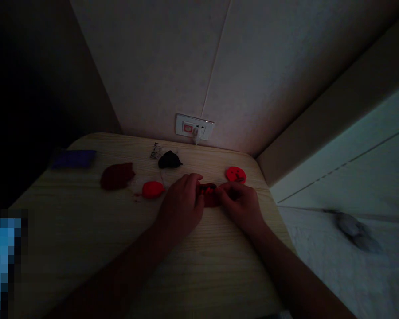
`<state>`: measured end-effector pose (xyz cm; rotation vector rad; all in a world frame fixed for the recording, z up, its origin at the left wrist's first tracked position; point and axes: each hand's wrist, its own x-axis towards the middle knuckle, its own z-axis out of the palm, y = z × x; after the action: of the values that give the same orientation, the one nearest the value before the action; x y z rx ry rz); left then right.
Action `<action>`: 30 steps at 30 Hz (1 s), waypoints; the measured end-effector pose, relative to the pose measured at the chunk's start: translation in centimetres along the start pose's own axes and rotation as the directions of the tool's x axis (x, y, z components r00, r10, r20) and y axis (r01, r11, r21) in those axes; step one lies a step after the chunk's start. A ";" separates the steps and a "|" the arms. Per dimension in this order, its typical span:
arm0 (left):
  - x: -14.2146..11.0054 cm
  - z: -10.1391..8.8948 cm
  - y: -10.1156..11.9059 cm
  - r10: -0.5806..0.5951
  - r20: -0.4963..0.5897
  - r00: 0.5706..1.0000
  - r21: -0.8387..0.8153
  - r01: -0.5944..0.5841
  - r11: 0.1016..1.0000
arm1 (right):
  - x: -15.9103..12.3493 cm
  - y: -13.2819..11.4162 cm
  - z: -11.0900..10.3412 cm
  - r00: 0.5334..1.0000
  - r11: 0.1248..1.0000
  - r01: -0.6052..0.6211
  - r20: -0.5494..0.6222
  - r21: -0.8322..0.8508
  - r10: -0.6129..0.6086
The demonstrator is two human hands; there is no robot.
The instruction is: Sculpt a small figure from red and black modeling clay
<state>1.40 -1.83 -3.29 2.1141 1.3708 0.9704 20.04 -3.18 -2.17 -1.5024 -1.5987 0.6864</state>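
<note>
A dark red, flat piece of modelling clay (212,201) lies on the table between my hands, with a dark rim and bright red bits along its top. My left hand (182,206) curls its fingers and thumb against the left edge of this piece. At the right edge, my right hand (242,206) pinches with thumb and forefinger; its fingertips partly cover the spot. Just beyond the right hand sits a bright red clay disc (234,173) with small dark marks. A bright red clay lump (153,189) rests left of my left hand.
Farther left lie a dark red lump (117,176) and a purple packet (73,158). A black lump (169,160) sits near the back, beside dark smears. Behind the wooden table (119,248), a wall socket (194,127) holds a plug. A pale panel (352,146) borders the right side.
</note>
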 end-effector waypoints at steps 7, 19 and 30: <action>0.0 0.0 0.0 0.004 -0.001 1.000 0.007 -0.004 1.000 | 0.1 0.1 -0.3 0.997 1.000 0.010 -0.080 -0.001 -0.010; 0.0 -0.5 0.3 -0.043 -0.016 0.999 -0.073 0.041 0.996 | 0.7 0.6 -0.7 0.984 0.989 -0.081 -0.147 0.126 0.099; -0.2 -0.2 1.3 0.119 -0.079 0.990 -0.127 -0.129 0.984 | 1.0 1.1 -0.3 0.988 0.994 -0.031 -0.149 0.105 0.046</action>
<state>2.01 -2.55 -2.37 2.1038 1.1838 1.1633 20.94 -2.13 -2.69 -1.4775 -1.4036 0.6498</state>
